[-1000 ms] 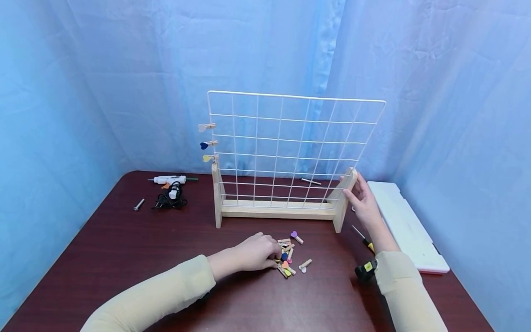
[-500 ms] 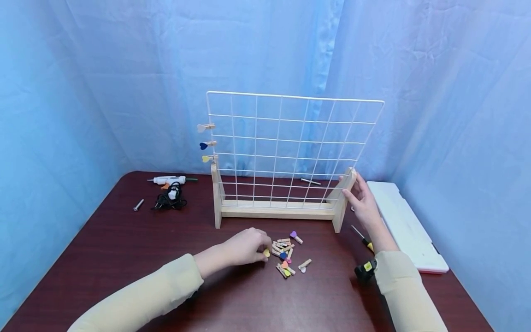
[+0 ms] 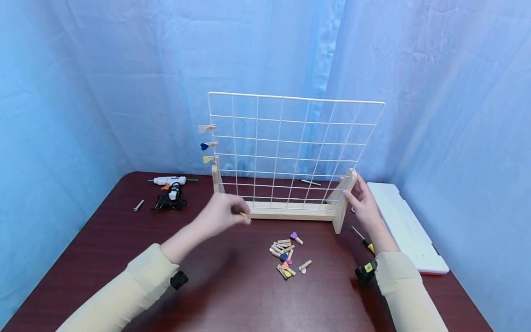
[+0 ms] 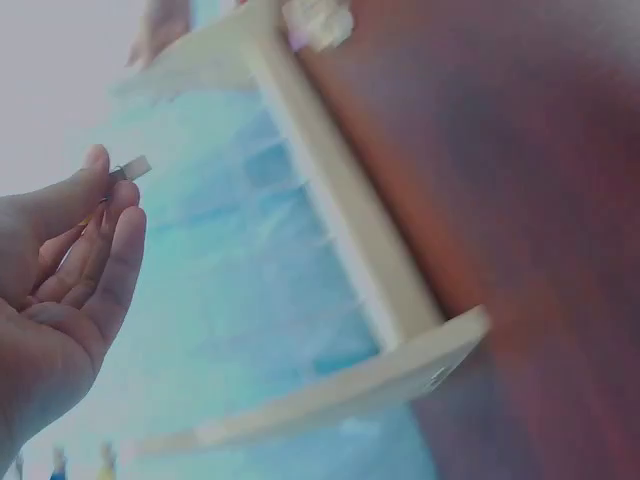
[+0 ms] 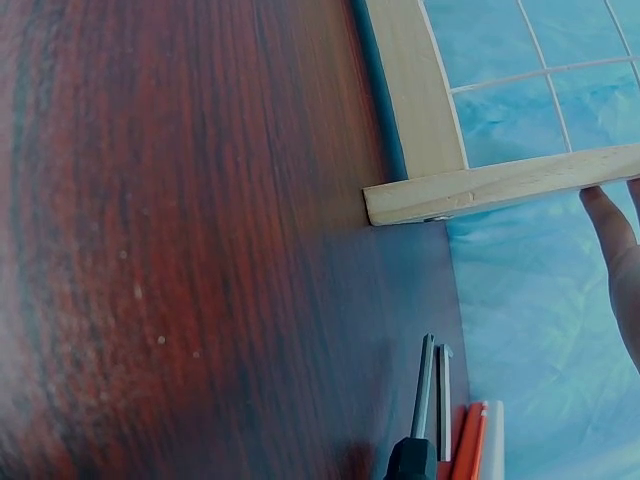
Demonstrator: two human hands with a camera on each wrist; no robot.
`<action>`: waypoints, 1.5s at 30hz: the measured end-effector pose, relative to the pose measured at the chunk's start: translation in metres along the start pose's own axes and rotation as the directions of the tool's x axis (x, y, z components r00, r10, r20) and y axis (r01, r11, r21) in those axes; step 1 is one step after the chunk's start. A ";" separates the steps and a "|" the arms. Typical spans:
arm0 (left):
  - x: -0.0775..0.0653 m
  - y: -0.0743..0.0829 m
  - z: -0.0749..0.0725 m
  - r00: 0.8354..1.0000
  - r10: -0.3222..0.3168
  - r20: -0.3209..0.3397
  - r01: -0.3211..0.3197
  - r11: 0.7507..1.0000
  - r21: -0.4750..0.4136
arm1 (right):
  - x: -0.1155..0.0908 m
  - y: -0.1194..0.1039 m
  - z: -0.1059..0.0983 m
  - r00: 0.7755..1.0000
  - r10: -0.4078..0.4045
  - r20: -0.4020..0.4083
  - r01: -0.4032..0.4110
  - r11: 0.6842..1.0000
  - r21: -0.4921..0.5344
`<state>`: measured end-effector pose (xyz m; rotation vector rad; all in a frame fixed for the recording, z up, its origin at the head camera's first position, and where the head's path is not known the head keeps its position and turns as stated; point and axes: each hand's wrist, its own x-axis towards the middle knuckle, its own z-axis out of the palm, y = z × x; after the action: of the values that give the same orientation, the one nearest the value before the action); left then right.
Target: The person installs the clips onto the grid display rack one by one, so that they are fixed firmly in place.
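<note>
My left hand (image 3: 221,214) pinches a small wooden clothespin (image 4: 132,168) between thumb and fingertips, in front of the left end of a wooden stand (image 3: 290,214). A bit of yellow shows at those fingertips in the head view. My right hand (image 3: 365,205) grips the stand's right upright, thumb in front and fingers partly hidden behind it. Held in the stand is a white wire grid (image 3: 296,97). Clipped along its left edge are a white-heart clothespin (image 3: 202,128), a blue-heart clothespin (image 3: 204,146) and a yellow-heart clothespin (image 3: 206,159). More heart clothespins (image 3: 284,256) lie piled before the stand.
At the back left lie a white tool with a green tip (image 3: 169,180), a coiled black cord (image 3: 170,202) and a bolt (image 3: 138,205). Another bolt (image 3: 311,182) is behind the grid. A screwdriver (image 3: 368,244) and a white case (image 3: 406,226) are at the right.
My left hand has picked a clothespin from the pile and carried it left and away from me, up to the stand. The right hand keeps its grip on the upright.
</note>
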<state>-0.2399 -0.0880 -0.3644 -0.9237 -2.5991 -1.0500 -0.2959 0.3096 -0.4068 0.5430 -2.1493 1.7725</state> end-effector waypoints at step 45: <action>0.070 0.023 -0.147 0.631 -0.376 -0.678 0.037 0.888 -0.458 | 0.006 0.015 -0.004 1.000 -0.030 0.011 0.030 1.000 0.006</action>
<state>-0.2895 -0.1418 -0.2169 -0.1153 -1.8105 -1.6428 -0.3079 0.3153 -0.4166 0.5842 -2.1323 1.7654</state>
